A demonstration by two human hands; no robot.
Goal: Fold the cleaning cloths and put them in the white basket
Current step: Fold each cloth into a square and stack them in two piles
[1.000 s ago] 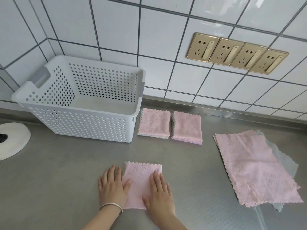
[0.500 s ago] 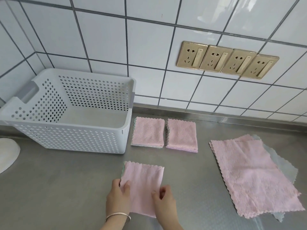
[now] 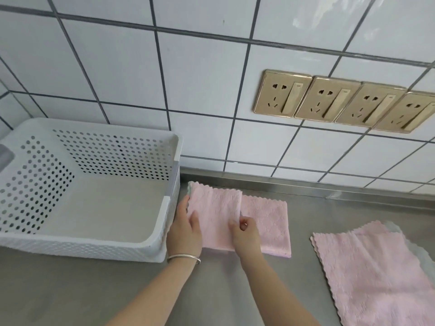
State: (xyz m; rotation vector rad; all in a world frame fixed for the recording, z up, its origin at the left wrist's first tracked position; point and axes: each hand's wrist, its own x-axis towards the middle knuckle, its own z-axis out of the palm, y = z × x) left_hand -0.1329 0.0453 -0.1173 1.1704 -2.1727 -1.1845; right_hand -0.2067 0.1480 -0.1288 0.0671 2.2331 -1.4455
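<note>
A folded pink cloth (image 3: 215, 215) is held by both hands just right of the white perforated basket (image 3: 162, 222), over the spot where a folded stack lay. My left hand (image 3: 186, 228) grips its left edge, thumb on top. My right hand (image 3: 246, 234) pinches its right edge. The stack under it is hidden. A second folded pink stack (image 3: 270, 222) lies beside it on the steel counter. Nothing lies on the basket's floor.
Unfolded pink cloths (image 3: 376, 274) lie spread at the right, with a grey-green cloth (image 3: 421, 252) showing beneath them. The tiled wall with a row of gold sockets (image 3: 329, 100) rises close behind the counter.
Both hands stopped pressing the folded cloth flat, picked it up from the near counter and carried it forward to the folded stacks beside the basket. The view shifted left and closer.
</note>
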